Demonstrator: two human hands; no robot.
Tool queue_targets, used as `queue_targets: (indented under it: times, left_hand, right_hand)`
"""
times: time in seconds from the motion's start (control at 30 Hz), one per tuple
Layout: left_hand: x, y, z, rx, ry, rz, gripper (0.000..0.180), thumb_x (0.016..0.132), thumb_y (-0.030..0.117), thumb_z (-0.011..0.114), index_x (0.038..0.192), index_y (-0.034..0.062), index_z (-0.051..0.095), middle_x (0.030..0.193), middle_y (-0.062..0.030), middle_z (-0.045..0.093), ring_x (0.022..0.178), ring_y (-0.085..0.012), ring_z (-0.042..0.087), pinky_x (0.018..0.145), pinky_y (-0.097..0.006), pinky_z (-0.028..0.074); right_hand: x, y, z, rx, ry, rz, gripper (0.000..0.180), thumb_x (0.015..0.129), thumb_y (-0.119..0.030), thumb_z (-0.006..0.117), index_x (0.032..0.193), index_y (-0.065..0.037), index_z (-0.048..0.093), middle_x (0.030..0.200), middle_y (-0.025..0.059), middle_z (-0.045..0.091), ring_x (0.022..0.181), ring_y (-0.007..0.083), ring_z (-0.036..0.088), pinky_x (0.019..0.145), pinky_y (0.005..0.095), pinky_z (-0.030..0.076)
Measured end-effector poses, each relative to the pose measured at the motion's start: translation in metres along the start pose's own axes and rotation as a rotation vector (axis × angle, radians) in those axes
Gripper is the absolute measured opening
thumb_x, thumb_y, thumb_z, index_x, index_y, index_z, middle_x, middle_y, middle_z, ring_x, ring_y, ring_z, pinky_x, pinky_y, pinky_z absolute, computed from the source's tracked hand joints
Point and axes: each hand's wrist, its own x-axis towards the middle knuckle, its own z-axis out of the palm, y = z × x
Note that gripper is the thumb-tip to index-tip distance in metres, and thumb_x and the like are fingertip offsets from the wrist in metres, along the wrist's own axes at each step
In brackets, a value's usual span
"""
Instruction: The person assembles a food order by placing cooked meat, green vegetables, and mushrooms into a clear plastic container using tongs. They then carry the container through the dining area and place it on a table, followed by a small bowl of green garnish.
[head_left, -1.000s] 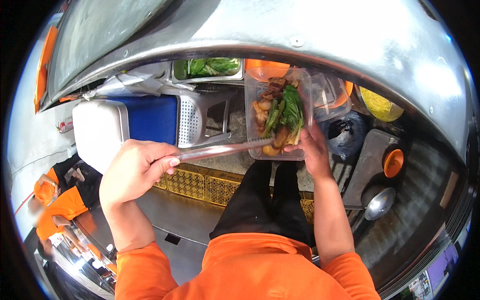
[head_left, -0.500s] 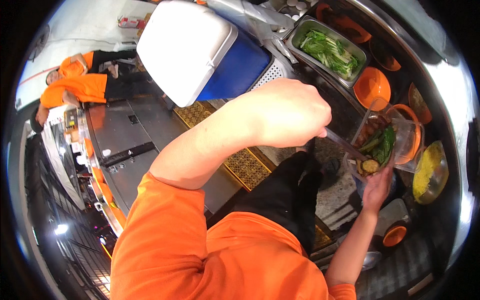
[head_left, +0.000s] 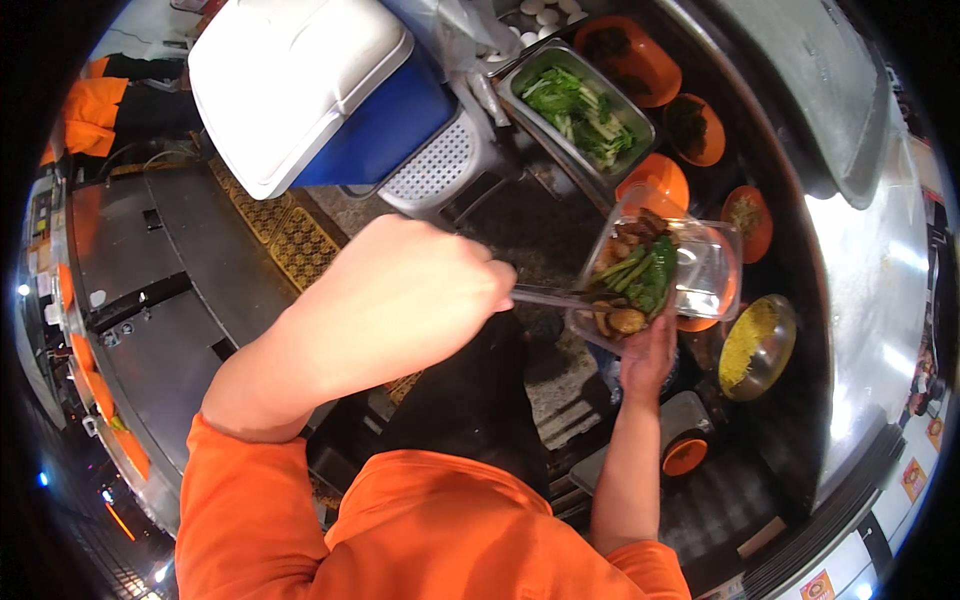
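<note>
My left hand (head_left: 405,285) is closed on the handle of metal tongs (head_left: 550,296). The tongs' far end reaches over the near side of a clear plastic takeaway box (head_left: 712,268), and the tips are hard to make out among the food. My right hand (head_left: 648,362) holds this box from beneath and its near side, with some fingers hidden. Inside lie dark green leafy vegetables (head_left: 655,272), brown chunks (head_left: 622,240) that look like meat, and roundish yellow-brown slices (head_left: 626,320). The lid half, folded out to the right, has nothing in it.
A metal tray of cut greens (head_left: 632,160) stands beyond the box, near white eggs (head_left: 547,17). Orange bowls (head_left: 770,232) and a metal bowl of yellow shreds (head_left: 790,345) line the right. A blue cooler with a white lid (head_left: 300,80) sits left. A person in orange (head_left: 92,118) is far left.
The whole view has swung right. My left hand has come lower and farther from the box, and the tongs now lie more level. My right hand keeps its hold.
</note>
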Motion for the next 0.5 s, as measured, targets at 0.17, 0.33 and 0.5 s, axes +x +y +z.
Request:
queue_targets:
  times: [0.17,0.33,0.5]
  left_hand:
    - [-0.003,-0.006,-0.006,-0.014,-0.022,-0.035,0.016,0.087,0.025,0.065,0.089,0.0090,0.067,0.069,-0.0056,0.062,0.064,-0.0273,0.064,0.053,-0.038,0.049]
    - [0.005,-0.027,-0.013,-0.080,0.062,-0.023,0.019,0.088,0.026,0.066,0.094,0.0083,0.070,0.074,-0.0085,0.065,0.067,-0.0290,0.065,0.057,-0.040,0.051]
    - [0.087,-0.098,0.026,-0.133,0.264,-0.388,0.030,0.091,0.033,0.064,0.097,0.0046,0.071,0.080,-0.0172,0.069,0.078,-0.0370,0.067,0.071,-0.045,0.053]
  right_hand:
    - [0.012,-0.003,0.016,-0.086,-0.058,-0.001,0.075,0.098,-0.042,0.053,0.154,-0.002,0.025,0.157,0.0128,0.029,0.143,0.0286,0.031,0.116,0.0425,0.026]
    - [0.022,-0.003,0.016,-0.047,-0.020,0.014,0.074,0.098,-0.040,0.054,0.154,-0.003,0.025,0.157,0.0127,0.029,0.142,0.0286,0.033,0.115,0.0426,0.028]
    - [0.033,0.004,-0.008,-0.047,0.002,0.023,0.074,0.098,-0.038,0.055,0.154,-0.002,0.023,0.157,0.0129,0.028,0.142,0.0299,0.032,0.115,0.0449,0.028]
